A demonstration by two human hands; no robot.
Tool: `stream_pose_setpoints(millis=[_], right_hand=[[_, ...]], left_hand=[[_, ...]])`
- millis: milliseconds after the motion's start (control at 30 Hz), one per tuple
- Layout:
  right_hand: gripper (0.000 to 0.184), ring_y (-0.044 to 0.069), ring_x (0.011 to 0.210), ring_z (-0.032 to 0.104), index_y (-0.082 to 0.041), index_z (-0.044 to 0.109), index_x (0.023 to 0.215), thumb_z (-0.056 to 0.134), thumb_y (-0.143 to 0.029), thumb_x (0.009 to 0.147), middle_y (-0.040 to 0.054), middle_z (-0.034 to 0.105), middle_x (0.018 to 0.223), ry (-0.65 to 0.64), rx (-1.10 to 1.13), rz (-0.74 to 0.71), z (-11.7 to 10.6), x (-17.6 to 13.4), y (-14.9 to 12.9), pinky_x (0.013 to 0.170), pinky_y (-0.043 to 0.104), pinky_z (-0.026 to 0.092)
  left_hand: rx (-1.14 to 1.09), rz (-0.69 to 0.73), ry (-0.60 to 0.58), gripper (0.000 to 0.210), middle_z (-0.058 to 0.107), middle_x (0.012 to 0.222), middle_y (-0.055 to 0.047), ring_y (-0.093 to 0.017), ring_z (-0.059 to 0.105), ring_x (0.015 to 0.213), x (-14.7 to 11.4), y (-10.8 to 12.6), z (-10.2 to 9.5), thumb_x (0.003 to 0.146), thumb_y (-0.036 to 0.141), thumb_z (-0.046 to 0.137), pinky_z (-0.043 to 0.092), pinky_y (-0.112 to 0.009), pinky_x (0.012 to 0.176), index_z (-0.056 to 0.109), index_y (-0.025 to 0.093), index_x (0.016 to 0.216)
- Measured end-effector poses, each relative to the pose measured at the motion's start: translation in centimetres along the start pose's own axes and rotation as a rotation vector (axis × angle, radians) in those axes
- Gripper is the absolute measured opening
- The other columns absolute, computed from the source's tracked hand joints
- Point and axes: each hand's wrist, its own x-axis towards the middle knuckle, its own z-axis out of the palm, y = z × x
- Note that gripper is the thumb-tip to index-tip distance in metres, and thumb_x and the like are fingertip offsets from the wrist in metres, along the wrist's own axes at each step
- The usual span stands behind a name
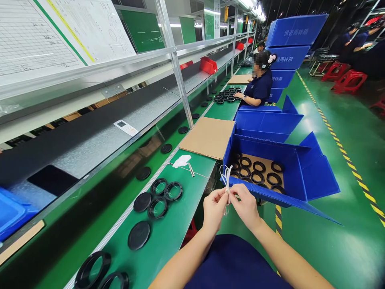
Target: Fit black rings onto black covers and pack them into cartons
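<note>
White cord (226, 176) pinched between both hands at mid-frame, just off the bench edge, over the lap. Long axis near vertical: loops fan toward 12 o'clock above the fingers, short tail hangs to 6. Left hand (214, 208) grips from 9 o'clock, right hand (245, 205) from 3, thumbs and forefingers closed on the same point, fingertips nearly touching, so neither hand is nearer. Blue bin (303, 176) of black rings (258, 166) sits at 1 o'clock behind the loops. Loose black rings and caps (158, 196) on green bench at 9–10 o'clock
</note>
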Motion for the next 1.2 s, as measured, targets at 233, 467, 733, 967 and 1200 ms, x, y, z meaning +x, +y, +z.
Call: stream_pose_setpoints(millis=[233, 467, 733, 967, 1200], right_hand=[[0.035, 0.019, 0.102, 0.066, -0.022, 0.063, 0.121, 0.047, -0.005, 0.095, 0.0086, 0.066, 0.110, -0.119, -0.108, -0.212, -0.2, -1.4, 0.5, 0.090, 0.033, 0.058], [0.034, 0.020, 0.094, 0.064, -0.025, 0.066, 0.121, 0.051, -0.010, 0.095, 0.0068, 0.067, 0.101, -0.129, -0.126, -0.155, -0.5, -1.3, -0.3, 0.082, 0.036, 0.058], [0.015, 0.019, 0.087, 0.063, -0.024, 0.068, 0.095, 0.054, -0.018, 0.096, 0.0040, 0.068, 0.091, -0.063, -0.068, -0.027, -0.1, -0.7, -0.9, 0.079, 0.035, 0.053], [0.008, 0.019, 0.085, 0.062, -0.023, 0.057, 0.099, 0.057, -0.020, 0.091, 0.0031, 0.065, 0.091, -0.085, -0.114, 0.063, -0.3, 0.2, -1.0, 0.075, 0.033, 0.049], [0.012, 0.016, 0.070, 0.053, -0.022, 0.047, 0.082, 0.049, -0.010, 0.084, 0.0001, 0.054, 0.078, -0.239, -0.171, -0.070, -0.7, 0.8, -0.8, 0.065, 0.029, 0.043]], left_hand=[[-0.049, -0.009, -0.004, 0.032, 0.071, 0.078, -0.005, -0.014, 0.059, 0.073, 0.0, -0.5, -0.5, 0.073, 0.033, 0.079, 0.049, -0.027, 0.072, 0.076, 0.013, 0.097], [-0.046, 0.008, 0.012, 0.034, 0.070, 0.076, -0.004, -0.013, 0.059, 0.069, -0.4, -0.5, -0.7, 0.074, 0.037, 0.078, 0.051, -0.028, 0.071, 0.076, 0.014, 0.099], [-0.032, 0.026, 0.031, 0.034, 0.076, 0.087, -0.007, -0.018, 0.067, 0.083, -1.6, -0.2, -0.4, 0.073, 0.036, 0.080, 0.055, -0.031, 0.081, 0.077, 0.016, 0.100], [0.022, 0.064, 0.007, 0.034, 0.075, 0.091, -0.008, -0.020, 0.068, 0.086, -2.0, -0.9, -1.0, 0.076, 0.037, 0.077, 0.056, -0.034, 0.082, 0.076, 0.016, 0.103], [0.140, 0.082, -0.045, 0.031, 0.076, 0.093, -0.008, -0.021, 0.068, 0.088, -2.5, -0.4, -1.7, 0.078, 0.037, 0.075, 0.055, -0.032, 0.080, 0.077, 0.018, 0.101]])
